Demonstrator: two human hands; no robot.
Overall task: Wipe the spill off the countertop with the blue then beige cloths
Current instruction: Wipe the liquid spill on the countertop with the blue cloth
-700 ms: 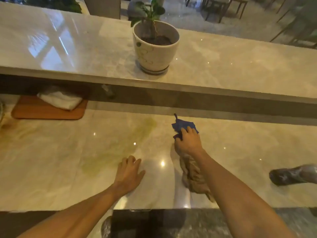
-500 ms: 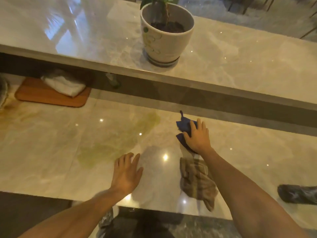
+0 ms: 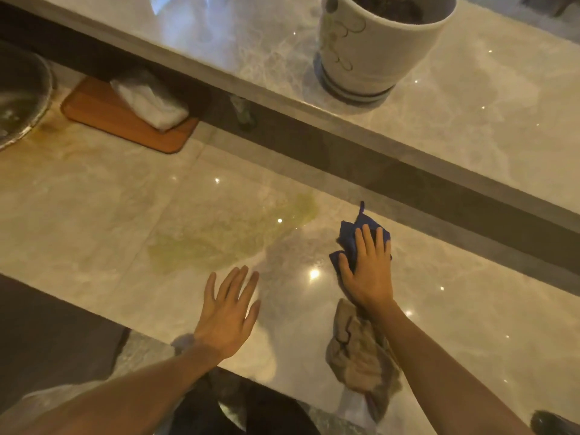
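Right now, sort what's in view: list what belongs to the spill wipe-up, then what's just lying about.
For the job:
blue cloth, flat under the right hand
beige cloth, beside the right forearm
spill, yellow-green, left of the blue cloth
countertop
left hand, open, holding nothing

Lying about:
plant pot on the upper ledge
wooden board
white cloth on the board

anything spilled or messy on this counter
Yes. A yellow-green spill spreads across the lower countertop, left of the blue cloth under the right hand. A brownish stain also rings the round dish at far left.
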